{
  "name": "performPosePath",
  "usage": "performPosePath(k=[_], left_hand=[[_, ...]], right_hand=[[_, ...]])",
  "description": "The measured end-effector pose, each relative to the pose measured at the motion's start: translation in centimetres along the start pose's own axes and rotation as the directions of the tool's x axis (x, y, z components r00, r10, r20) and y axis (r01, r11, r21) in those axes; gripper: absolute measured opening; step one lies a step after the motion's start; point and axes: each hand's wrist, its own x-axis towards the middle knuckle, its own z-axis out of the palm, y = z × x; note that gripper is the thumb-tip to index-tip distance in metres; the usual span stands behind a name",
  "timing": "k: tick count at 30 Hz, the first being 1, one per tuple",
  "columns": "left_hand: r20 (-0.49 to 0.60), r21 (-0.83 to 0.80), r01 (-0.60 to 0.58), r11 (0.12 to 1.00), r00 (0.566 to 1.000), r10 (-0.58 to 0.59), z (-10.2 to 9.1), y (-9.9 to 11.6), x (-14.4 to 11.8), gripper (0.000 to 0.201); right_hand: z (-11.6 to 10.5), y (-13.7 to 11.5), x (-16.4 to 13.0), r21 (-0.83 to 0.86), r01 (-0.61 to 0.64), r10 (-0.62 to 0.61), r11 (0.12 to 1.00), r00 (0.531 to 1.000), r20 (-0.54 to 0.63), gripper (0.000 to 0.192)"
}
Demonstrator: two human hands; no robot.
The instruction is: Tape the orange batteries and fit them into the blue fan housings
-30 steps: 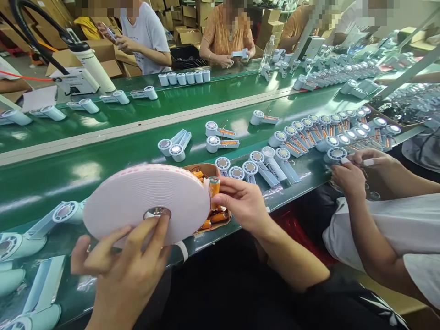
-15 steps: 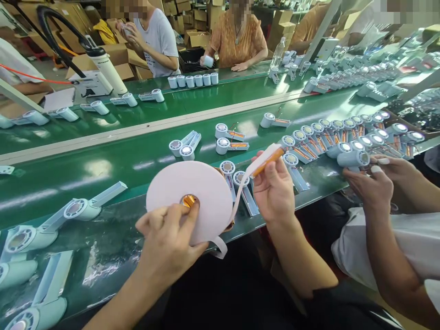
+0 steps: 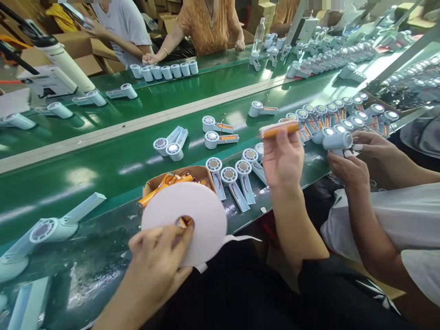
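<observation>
My left hand (image 3: pixel 161 261) grips a large roll of white tape (image 3: pixel 202 215) by its centre hole, fingers hooked inside. A loose tape end hangs off the roll's right side. In my right hand (image 3: pixel 284 158) is an orange battery (image 3: pixel 280 130), pinched between thumb and fingers, with a white strip of tape along its upper side. Behind the roll stands a cardboard box (image 3: pixel 146 187) of orange batteries with wires. Light-blue fan housings (image 3: pixel 229 176) with open handles lie on the bench between the box and my right hand.
A co-worker's hands (image 3: pixel 354 169) hold a light-blue fan body (image 3: pixel 338 141) at my right. Rows of fan housings (image 3: pixel 319 110) with batteries lie beyond. Across the green conveyor belt (image 3: pixel 113 151), people work behind white cylinders (image 3: pixel 167 72). More housings (image 3: pixel 48 229) lie at left.
The tape strip between battery and roll has parted, leaving a loose end on the roll. My right hand has raised the battery away, and the roll sits lower, uncovering the battery box.
</observation>
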Motion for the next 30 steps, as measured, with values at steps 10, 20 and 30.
performPosePath(k=[10,20,30], left_hand=[[0.388,-0.258,0.457,0.851,0.856,-0.342,1.6,-14.5,15.0,0.06],[0.476,0.216,0.059,0.975,0.865,-0.157,10.6,-14.9,24.6,0.034],[0.575,0.048,-0.074,0.996,0.818,0.033,12.3,-16.6,24.7,0.042]], right_hand=[[-2.1,0.8,-2.6,-0.062,-0.2,0.209,0.978,0.937,0.278,0.054],[-2.1,0.0,-0.3,-0.089,-0.085,0.111,0.992,0.929,0.353,0.046],[5.7,5.3,6.9,-0.239,-0.035,0.179,0.97,0.768,0.615,0.045]])
